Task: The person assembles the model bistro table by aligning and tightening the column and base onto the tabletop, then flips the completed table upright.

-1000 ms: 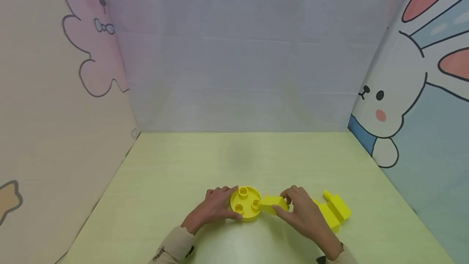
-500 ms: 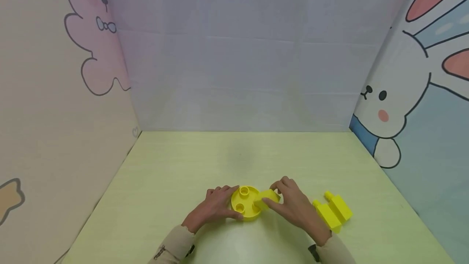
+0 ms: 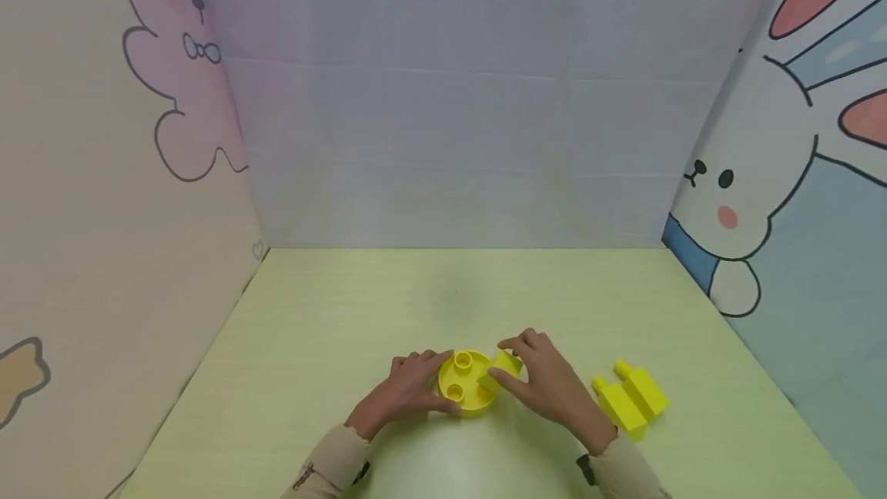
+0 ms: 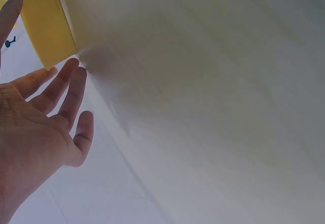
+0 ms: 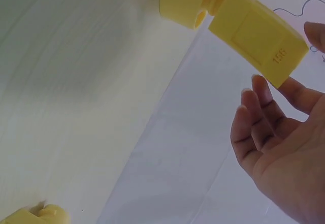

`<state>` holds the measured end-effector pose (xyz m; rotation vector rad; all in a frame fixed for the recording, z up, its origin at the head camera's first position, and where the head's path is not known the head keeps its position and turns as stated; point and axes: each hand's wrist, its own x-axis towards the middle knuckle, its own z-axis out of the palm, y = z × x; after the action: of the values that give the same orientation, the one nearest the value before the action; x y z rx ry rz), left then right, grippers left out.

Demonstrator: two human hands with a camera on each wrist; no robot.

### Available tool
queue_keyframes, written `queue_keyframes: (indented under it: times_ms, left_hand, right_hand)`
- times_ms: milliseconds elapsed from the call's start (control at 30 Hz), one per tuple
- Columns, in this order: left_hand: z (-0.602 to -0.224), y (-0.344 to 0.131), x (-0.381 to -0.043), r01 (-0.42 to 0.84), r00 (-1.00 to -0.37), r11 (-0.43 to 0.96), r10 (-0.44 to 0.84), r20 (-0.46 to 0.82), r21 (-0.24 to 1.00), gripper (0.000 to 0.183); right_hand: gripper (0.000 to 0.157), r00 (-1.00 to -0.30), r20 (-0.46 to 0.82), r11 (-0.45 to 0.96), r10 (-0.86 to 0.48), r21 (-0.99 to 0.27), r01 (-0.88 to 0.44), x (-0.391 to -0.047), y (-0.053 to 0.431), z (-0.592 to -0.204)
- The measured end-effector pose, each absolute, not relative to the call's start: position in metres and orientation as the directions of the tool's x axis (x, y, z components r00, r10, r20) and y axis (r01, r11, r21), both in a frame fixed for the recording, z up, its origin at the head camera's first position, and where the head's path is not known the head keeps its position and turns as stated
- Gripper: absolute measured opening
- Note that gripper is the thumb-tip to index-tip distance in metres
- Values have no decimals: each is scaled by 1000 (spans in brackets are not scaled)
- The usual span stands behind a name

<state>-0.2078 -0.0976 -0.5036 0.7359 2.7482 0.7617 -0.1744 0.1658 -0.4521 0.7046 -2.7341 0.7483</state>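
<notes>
A round, shallow yellow base (image 3: 473, 373) with raised ring sockets lies on the table. My left hand (image 3: 407, 391) holds it from the left, thumb at the near side and fingers at the far side; the left wrist view shows its yellow side wall (image 4: 45, 23) by the fingertips. In my right hand (image 3: 557, 387) is a yellow block (image 3: 508, 365), pinched near its outer end between thumb and forefinger. Marked 156 in the right wrist view, the block (image 5: 259, 36) meets the base (image 5: 180, 3) at its necked end, over the right-hand socket. How deep it sits is hidden.
Two similar yellow blocks, a nearer one (image 3: 621, 412) and a farther one (image 3: 646, 393), lie side by side to the right of my right forearm, peg ends pointing away. Printed panels stand along the left and right table edges, and a pale curtain (image 3: 443, 98) closes the back.
My right hand has moved left and slightly away, bringing the block from the base's right edge onto the right-hand socket and tilting it more upright. The left hand keeps its hold.
</notes>
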Motion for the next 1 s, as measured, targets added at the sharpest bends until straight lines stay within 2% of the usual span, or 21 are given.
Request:
queue_keyframes:
  times_ms: [233, 367, 500, 733, 1000]
  left_hand:
    - [-505, -96, -209, 404, -861, 760, 504, -69, 509, 98]
    - [-505, -97, -208, 408, -862, 760, 503, -61, 506, 97]
    - [-505, -97, -208, 410, -860, 759, 506, -62, 506, 97]
    - [-505, -96, -207, 416, -858, 759, 511, -61, 502, 97]
    - [-505, -97, -207, 418, -858, 761, 511, -60, 495, 96]
  right_hand:
    - [38, -857, 262, 734, -444, -442, -515, -172, 179, -448]
    - [34, -858, 284, 756, -428, -408, -512, -173, 176, -451]
    - [42, -864, 295, 779, -408, -380, -498, -175, 172, -453]
    - [43, -836, 275, 726, -475, -415, -548, -174, 183, -451]
    - [40, -825, 308, 747, -474, -356, -562, -177, 178, -453]
